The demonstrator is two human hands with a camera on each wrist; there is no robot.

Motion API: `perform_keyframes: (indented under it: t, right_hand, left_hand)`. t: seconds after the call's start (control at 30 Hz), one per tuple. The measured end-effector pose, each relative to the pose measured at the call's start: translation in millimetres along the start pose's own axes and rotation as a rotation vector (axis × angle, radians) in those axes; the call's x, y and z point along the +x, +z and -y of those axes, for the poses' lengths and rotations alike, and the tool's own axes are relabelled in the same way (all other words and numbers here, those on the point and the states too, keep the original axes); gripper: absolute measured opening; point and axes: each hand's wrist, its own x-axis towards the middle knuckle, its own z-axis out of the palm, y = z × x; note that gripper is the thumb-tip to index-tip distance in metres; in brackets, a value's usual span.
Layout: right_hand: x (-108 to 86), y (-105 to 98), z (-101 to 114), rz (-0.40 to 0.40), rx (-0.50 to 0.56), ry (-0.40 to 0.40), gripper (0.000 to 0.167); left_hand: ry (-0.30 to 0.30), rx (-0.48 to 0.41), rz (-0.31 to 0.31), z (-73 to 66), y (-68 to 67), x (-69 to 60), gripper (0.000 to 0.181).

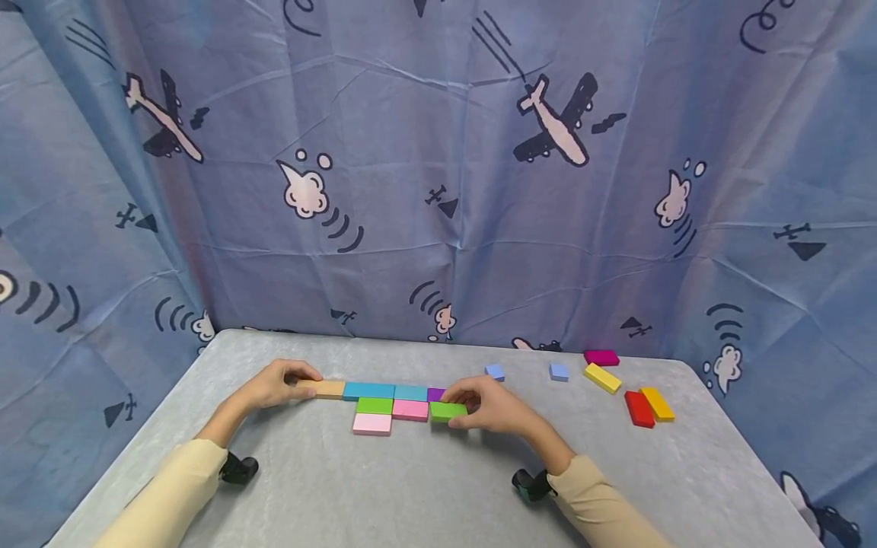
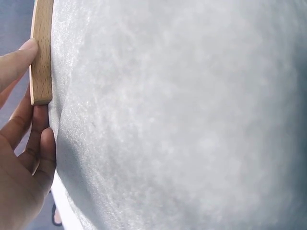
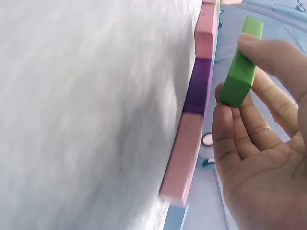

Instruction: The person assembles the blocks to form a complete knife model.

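Note:
My left hand (image 1: 276,383) grips the left end of a tan wooden block (image 1: 330,390), thumb on its near side. That block starts a row with a blue block (image 1: 369,391), a lighter blue block (image 1: 410,393) and a purple block (image 1: 435,395). Nearer me, a green block (image 1: 374,406) and a pink block (image 1: 409,410) lie against the row, with a pale pink block (image 1: 372,424) below. Between thumb and fingers my right hand (image 1: 496,407) pinches another green block (image 3: 242,64), raised off the table. A pink block (image 3: 182,158) beside the purple one is hidden in the head view.
Two small periwinkle blocks (image 1: 559,373) lie behind the right hand. Farther right are a magenta block (image 1: 601,358), a yellow block (image 1: 603,378), a red block (image 1: 639,409) and an orange-yellow block (image 1: 657,404). A patterned curtain (image 1: 411,190) hangs behind the grey table (image 1: 329,487).

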Motion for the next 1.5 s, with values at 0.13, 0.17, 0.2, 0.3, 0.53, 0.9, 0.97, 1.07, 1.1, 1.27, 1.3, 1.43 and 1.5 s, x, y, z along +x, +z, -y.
perform_keyframes:
  t: [0.13, 0.17, 0.2, 0.3, 0.53, 0.9, 0.97, 1.07, 1.1, 1.27, 1.3, 1.43, 1.5]
  right_hand:
    - [8.8, 9.3, 1.5, 0.009, -0.017, -0.008, 0.027]
    - [10.7, 11.5, 1.9, 0.012, -0.02, -0.008, 0.027]
    - [12.4, 13.6, 2.4, 0.014, -0.024, -0.005, 0.028]
    - [16.9, 19.1, 4.6, 0.022, -0.023, 0.001, 0.029]
    - [24.4, 27.3, 13.1, 0.016, -0.032, -0.013, 0.029]
    - [32.8, 39.3, 20.4, 0.024, -0.102, -0.012, 0.029]
    - [34.0, 40.9, 21.6, 0.026, -0.114, -0.003, 0.029]
    - [35.6, 42.7, 23.2, 0.031, -0.125, 0.014, 0.029]
    - [36.1, 43.2, 23.6, 0.033, -0.13, 0.017, 0.029]
    - [37.9, 45.7, 23.7, 0.036, -0.148, 0.02, 0.03]
    - [38.3, 46.2, 23.8, 0.036, -0.154, 0.02, 0.03]
    - [39.7, 48.3, 25.5, 0.035, -0.173, 0.026, 0.03]
    - [40.4, 49.5, 26.1, 0.036, -0.18, 0.031, 0.029]
  left_hand:
    - [0.006, 0.009, -0.009, -2.3, 0.6, -1.4, 0.019]
    - [0.008, 0.008, -0.009, -2.9, 0.6, -1.9, 0.019]
    - [0.01, 0.006, -0.008, -3.9, 0.5, -2.3, 0.019]
    - [0.005, -0.006, -0.008, -6.0, 0.7, -3.0, 0.02]
    - [-0.004, 0.0, -0.006, -6.7, 0.7, -2.6, 0.019]
    - [-0.035, 0.007, -0.008, -4.3, 1.2, -1.7, 0.019]
    - [-0.039, 0.002, -0.01, -4.6, 1.3, -1.7, 0.018]
    - [-0.035, -0.001, -0.009, -4.7, 0.7, -1.2, 0.019]
    - [-0.04, -0.002, -0.01, -4.8, 0.6, -0.9, 0.019]
    - [-0.032, -0.003, -0.007, -4.8, 0.9, 0.0, 0.019]
    - [-0.03, -0.005, -0.007, -5.0, 1.0, -0.1, 0.019]
    - [-0.022, -0.019, -0.007, -6.3, 1.3, -1.4, 0.02]
    - [-0.017, -0.022, -0.008, -7.1, 1.3, -2.2, 0.02]
